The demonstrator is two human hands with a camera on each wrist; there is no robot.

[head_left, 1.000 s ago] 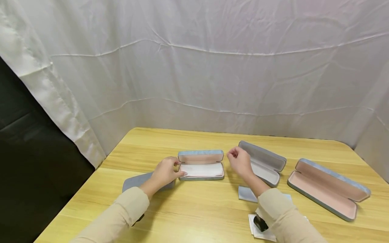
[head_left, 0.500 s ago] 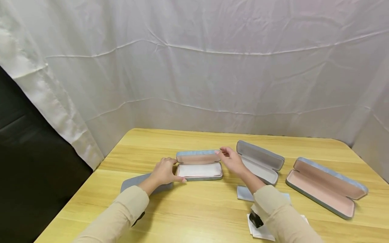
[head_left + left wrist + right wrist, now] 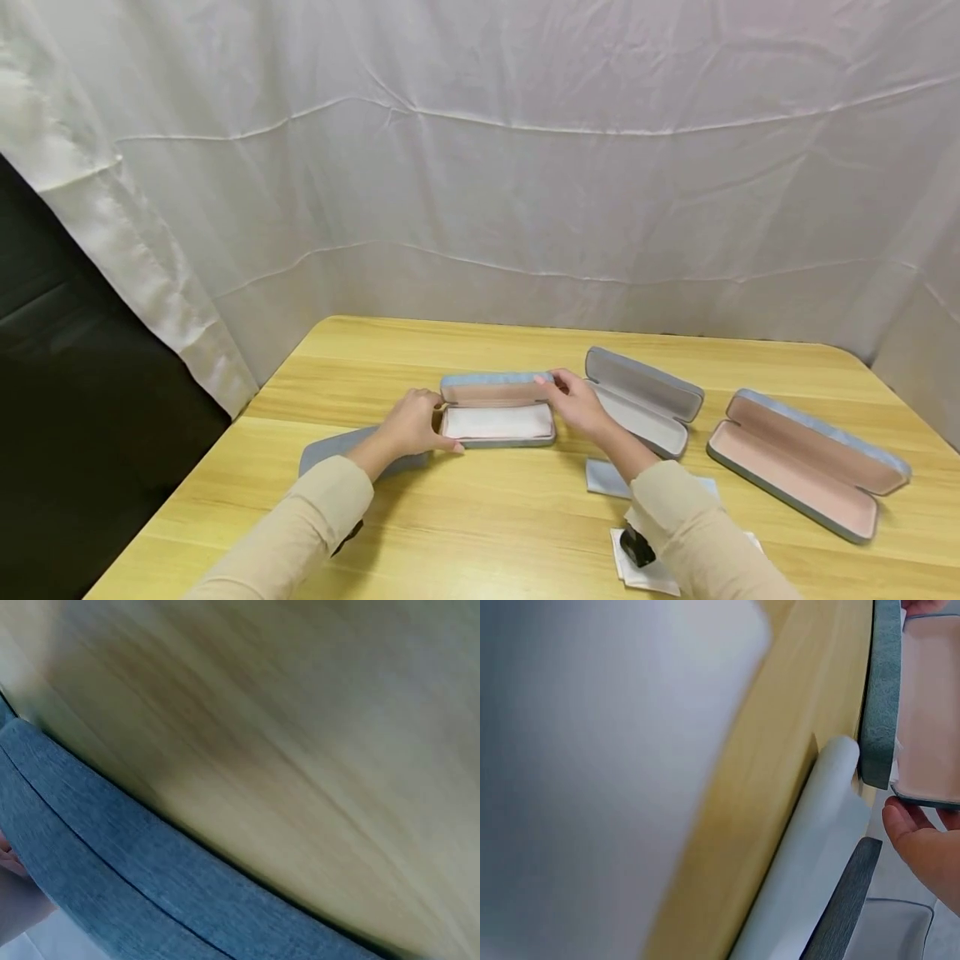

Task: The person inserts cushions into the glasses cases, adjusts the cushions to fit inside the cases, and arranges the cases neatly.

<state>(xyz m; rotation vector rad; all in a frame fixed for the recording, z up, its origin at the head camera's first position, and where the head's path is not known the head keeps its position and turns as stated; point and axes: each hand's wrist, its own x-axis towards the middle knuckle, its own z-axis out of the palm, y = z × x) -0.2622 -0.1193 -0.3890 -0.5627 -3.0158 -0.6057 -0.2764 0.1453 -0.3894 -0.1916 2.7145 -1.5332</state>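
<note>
The case (image 3: 510, 444) stood open on the table (image 3: 480, 517) between the two hands, a white cloth (image 3: 498, 422) lying in it. The left hand (image 3: 412, 423) gripped its left end, thumb in front; the right hand (image 3: 579, 404) pinched the right end of its lid (image 3: 491, 380). Left of the case lay a blue-grey case (image 3: 322, 454); just right of it, a grey case (image 3: 641, 385) stood open.

Bright head view; dimmer, blurrier wrist views
</note>
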